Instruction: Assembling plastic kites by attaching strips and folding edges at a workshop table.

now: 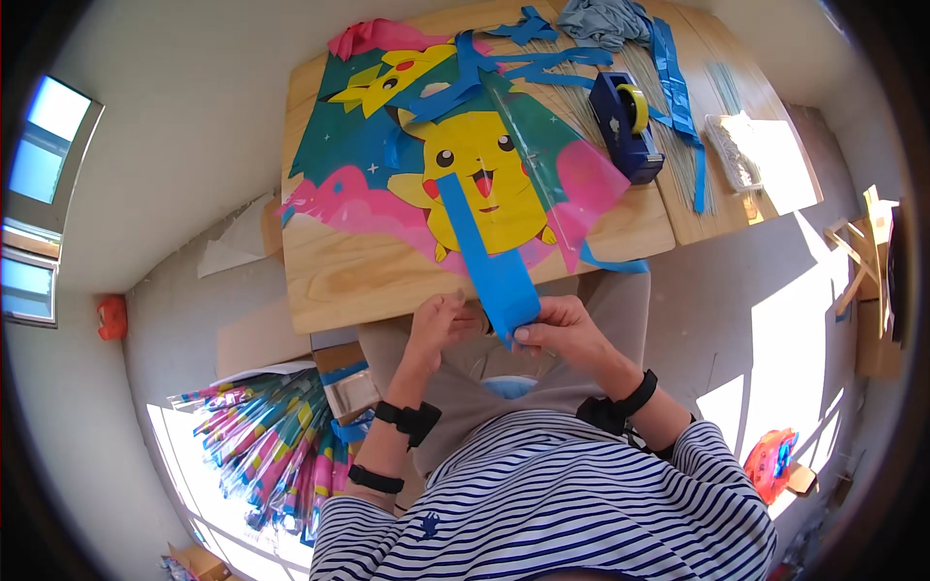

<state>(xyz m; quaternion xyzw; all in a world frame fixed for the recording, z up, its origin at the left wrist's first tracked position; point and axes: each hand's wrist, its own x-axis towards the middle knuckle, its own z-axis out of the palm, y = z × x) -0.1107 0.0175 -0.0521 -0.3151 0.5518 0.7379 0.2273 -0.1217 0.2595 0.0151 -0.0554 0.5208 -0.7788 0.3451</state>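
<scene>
My right hand [567, 329] is closed on one end of a flat blue plastic strip [484, 257], pinched between thumb and fingers. The strip runs up and away from me over the table edge onto a printed plastic kite sheet [363, 208]. That sheet shows a yellow cartoon figure on dark green with pink clouds. Left of the strip's near end, my left hand [438, 329] hovers over my lap with its fingers loosely bent and apart, seemingly holding nothing. More blue strips [450, 97] lie across the far part of the sheet.
Right of the sheet stands a dark blue tape dispenser [625, 140] on the wooden table [339, 281]. Thin rods [712, 184] and a clear box [733, 155] lie farther right. Several rolled kites [276, 441] rest at lower left beside a cardboard box [349, 387].
</scene>
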